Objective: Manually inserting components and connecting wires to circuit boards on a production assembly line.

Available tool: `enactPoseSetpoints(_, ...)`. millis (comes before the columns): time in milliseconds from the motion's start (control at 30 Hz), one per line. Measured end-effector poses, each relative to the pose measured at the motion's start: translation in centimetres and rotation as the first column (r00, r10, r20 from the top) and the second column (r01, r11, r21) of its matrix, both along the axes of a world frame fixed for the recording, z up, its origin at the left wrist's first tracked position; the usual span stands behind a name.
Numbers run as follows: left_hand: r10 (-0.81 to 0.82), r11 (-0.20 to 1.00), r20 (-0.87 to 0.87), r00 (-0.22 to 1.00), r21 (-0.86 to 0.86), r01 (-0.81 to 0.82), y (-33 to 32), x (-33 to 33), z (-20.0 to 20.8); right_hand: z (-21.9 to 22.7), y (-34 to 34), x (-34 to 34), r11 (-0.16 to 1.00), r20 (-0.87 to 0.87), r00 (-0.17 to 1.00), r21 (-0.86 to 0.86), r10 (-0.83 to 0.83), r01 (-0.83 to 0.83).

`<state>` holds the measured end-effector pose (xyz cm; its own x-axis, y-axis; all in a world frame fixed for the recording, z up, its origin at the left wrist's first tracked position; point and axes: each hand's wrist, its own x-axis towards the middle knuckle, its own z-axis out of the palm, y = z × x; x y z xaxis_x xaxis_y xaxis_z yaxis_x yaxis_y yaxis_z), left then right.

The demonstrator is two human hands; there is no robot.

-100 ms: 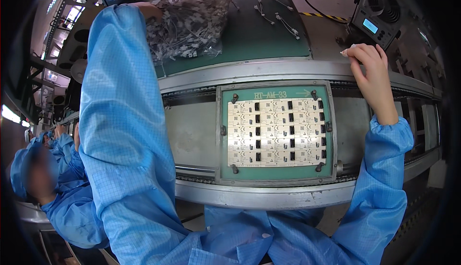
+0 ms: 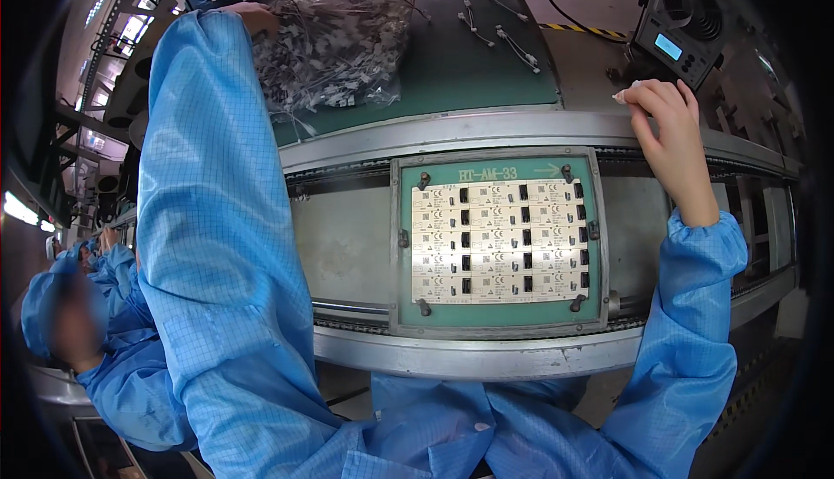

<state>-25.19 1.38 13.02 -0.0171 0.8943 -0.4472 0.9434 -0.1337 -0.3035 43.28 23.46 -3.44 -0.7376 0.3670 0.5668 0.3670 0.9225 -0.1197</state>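
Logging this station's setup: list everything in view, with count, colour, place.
bag: 1, clear, white connectors inside, on mat
mat: 1, dark green, beyond far rail
loose cables: a few, white, on mat
fan unit: 1, dark, top right
floor tape: yellow-black, top
rails: 2, silver, far and near sides of pallet
pallet: 1, green, grey frame, centre
panel: 1, whitish, on pallet
posts: 6, dark, around panel
co-workers: several, blue clothing, left
sleeves: 2, blue, left and right
left hand: 1, bare, at bag
right hand: 1, bare, below fan unit

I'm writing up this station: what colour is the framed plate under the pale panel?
The plate is green; the head view shows it best.
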Motion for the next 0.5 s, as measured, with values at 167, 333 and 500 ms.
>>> enactPoseSetpoints(167,0.672,0.692,0.047,0.739,0.316,-0.650,5.4,13.8,0.4,0.0,0.3,1.7,0.997,0.044,0.996,-0.012,-0.077,0.078)
enactPoseSetpoints(333,0.681,0.691,-0.259,0.685,0.536,-0.485,2.5,14.0,2.3,-0.3,0.2,1.0,0.998,0.035,0.998,-0.018,-0.055,0.055)
enactPoseSetpoints(500,0.664,0.699,-0.305,0.683,0.579,-0.420,-2.4,9.8,4.8,-0.1,-0.2,0.2,0.999,0.015,0.999,-0.021,-0.028,0.029)
